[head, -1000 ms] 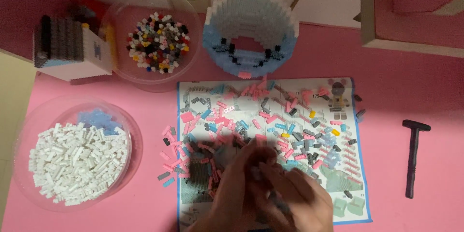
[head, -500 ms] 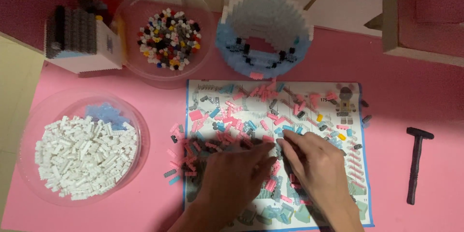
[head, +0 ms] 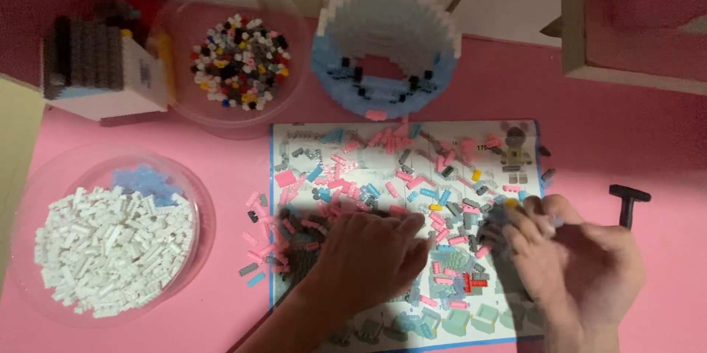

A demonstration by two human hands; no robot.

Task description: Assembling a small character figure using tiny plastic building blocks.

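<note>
- Here, from my remote seat, I look down on a pink table [head: 633, 139]; a pale wall strip runs along the top edge, and a light wooden frame [head: 582, 36] stands at the upper right.
- Far left, one blocky model of grey, white and pale blue bricks [head: 99, 66] stands near the table's edge.
- Below it, one clear round bowl [head: 199, 198] holds a heap of white bricks [head: 110, 250] with a few pale blue ones on top.
- A second clear bowl [head: 291, 95] up top holds mixed small pieces [head: 239, 62] in black, white, red and yellow.
- That makes two bowls that I can count.
- One round built model in white, pale blue and pink [head: 387, 55] stands just above the sheet.
- One printed instruction sheet [head: 294, 139] lies flat in the middle, strewn with loose pink, blue and grey bricks [head: 383, 169]; too many to count.
- My left hand [head: 368, 257] rests palm down on the sheet's lower part, fingers [head: 412, 228] spread flat over the bricks, gripping nothing I can see.
- My right hand [head: 582, 265] sits at the sheet's right edge, fingers [head: 526, 213] curled together; I cannot tell whether they pinch a brick.
- One small black hammer-shaped tool [head: 627, 202] lies on the table just beyond the right hand.
</note>
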